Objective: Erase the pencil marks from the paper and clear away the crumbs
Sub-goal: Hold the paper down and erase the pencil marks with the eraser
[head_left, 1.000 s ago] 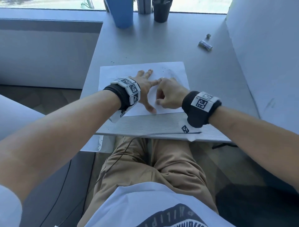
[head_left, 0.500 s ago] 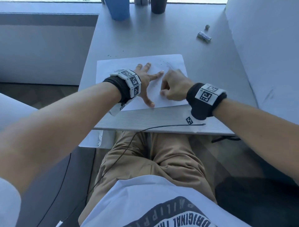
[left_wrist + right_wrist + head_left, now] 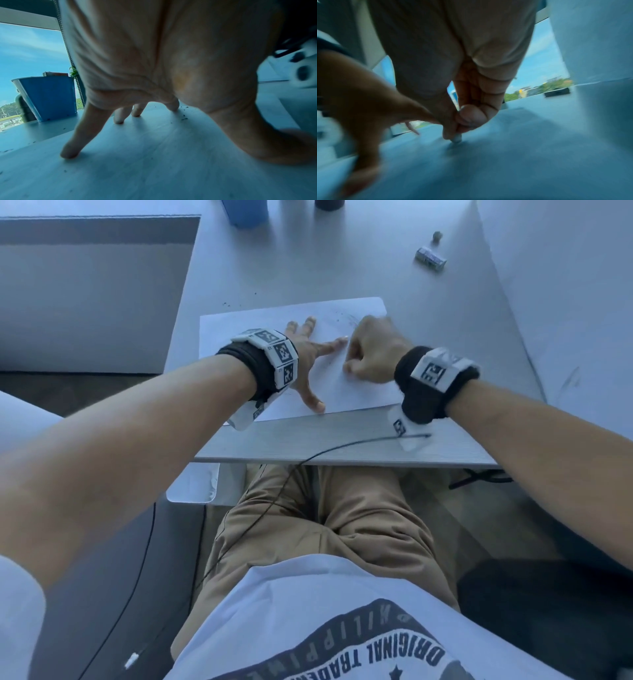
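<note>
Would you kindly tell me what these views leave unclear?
- Small grey eraser: right wrist view, mostly hidden by the pinching right hand and blurred.
- Faint pencil marks on the white paper sheet: head view, too faint to read.
- Blue container: head view, cut off by top edge.

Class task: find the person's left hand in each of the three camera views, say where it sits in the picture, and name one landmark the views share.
Head view: the left hand is left of centre, fingers spread flat on the paper.
Left wrist view: it fills the upper middle, fingertips pressing on the paper.
Right wrist view: it enters from the left edge, blurred.
Shared landmark: the blue container, at top in the head view, at left in the left wrist view.
</note>
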